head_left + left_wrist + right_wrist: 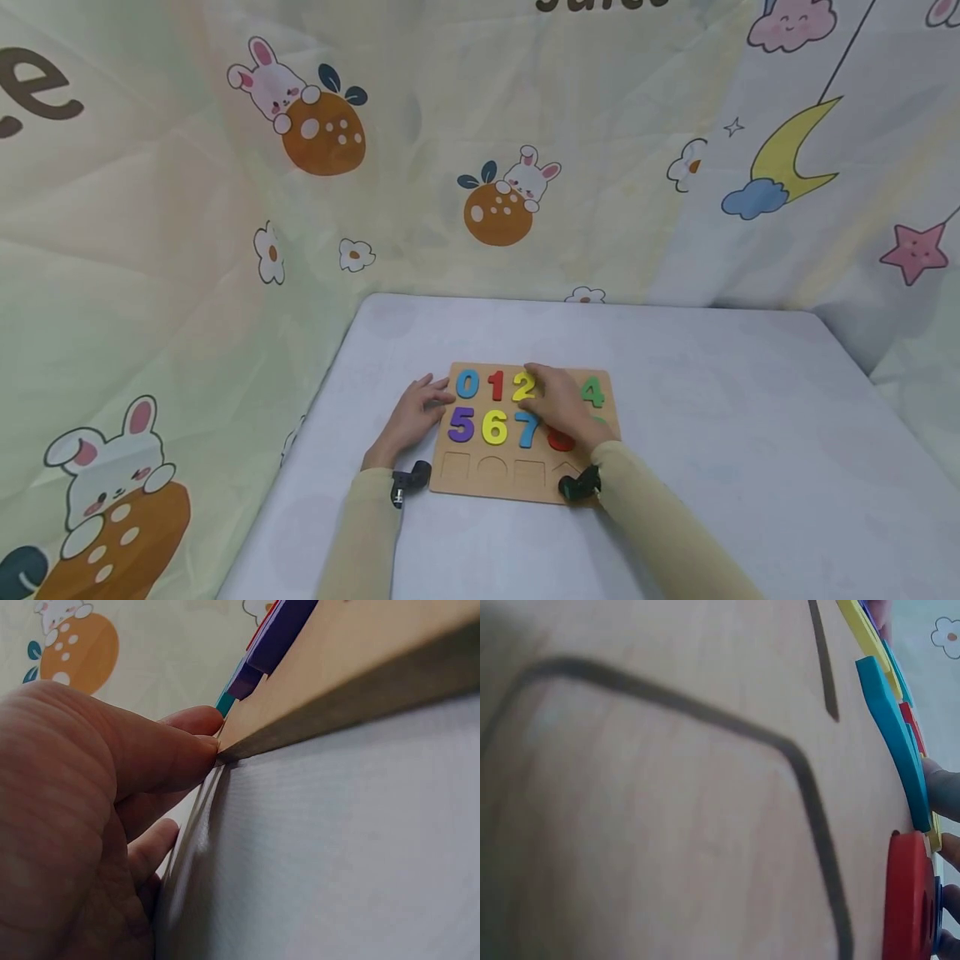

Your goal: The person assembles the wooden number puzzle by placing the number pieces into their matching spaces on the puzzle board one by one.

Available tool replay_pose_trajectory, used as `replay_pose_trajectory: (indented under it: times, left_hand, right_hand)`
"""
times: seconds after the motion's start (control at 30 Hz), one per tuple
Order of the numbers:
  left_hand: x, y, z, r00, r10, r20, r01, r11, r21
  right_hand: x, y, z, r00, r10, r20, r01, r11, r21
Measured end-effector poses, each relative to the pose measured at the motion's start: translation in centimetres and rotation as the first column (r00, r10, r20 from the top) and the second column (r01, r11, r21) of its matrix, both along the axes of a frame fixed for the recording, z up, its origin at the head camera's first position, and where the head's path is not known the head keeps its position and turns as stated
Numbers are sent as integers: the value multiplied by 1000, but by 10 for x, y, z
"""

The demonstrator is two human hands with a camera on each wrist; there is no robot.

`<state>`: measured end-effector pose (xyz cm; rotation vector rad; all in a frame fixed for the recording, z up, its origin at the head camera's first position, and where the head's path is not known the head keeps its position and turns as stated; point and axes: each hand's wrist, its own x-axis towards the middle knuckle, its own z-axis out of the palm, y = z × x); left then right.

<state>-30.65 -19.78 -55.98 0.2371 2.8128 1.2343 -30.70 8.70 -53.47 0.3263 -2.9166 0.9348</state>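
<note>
A wooden number puzzle board (pixel 480 478) lies flat on the table. My left hand (pixel 411 419) is at its left edge; in the left wrist view the thumb and forefinger tips touch the edge, close to the purple number 5 (pixel 461 425). The right hand (pixel 562 404) is over the upper right of the board and grips the yellow number 2 (pixel 522 386) between thumb and fingers. Below it lies the blue number 7 (pixel 527 429). The red number 8 (pixel 561 441) is partly covered by this hand, which hides the space between 2 and 4.
A blue 0 (pixel 467 384), red 1 (pixel 496 385), yellow 6 (pixel 495 427) and green 4 (pixel 592 392) also sit on the board. Outlined shapes run along its near side. White cloth covers the table (pixel 750 433); a printed curtain (pixel 420 167) hangs behind.
</note>
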Motion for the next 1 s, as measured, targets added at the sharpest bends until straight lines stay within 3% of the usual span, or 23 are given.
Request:
replay_pose_trajectory:
  times: [0.13, 0.37, 0.63, 0.83, 1.0]
  left_hand:
    - [0, 1, 0, 1000, -2, 10, 2, 1000, 1]
    - [0, 2, 2, 1000, -7, 9, 7, 1000, -4]
    - [1, 0, 1, 1000, -5, 9, 5, 1000, 1]
    - [6, -6, -6, 1000, -2, 10, 2, 1000, 10]
    - [8, -14, -4, 1000, -10, 11, 10, 1000, 20]
  right_hand:
    - [2, 2, 1, 1000, 1, 18, -1, 1000, -11]
    - [9, 17, 2, 998, -39, 46, 44, 992, -121]
    - [19, 42, 6, 998, -66, 2, 66, 987, -146]
    - [39, 58, -1, 994, -91, -63, 79, 982, -172]
    - [50, 64, 2, 988, -105, -111, 87, 983, -161]
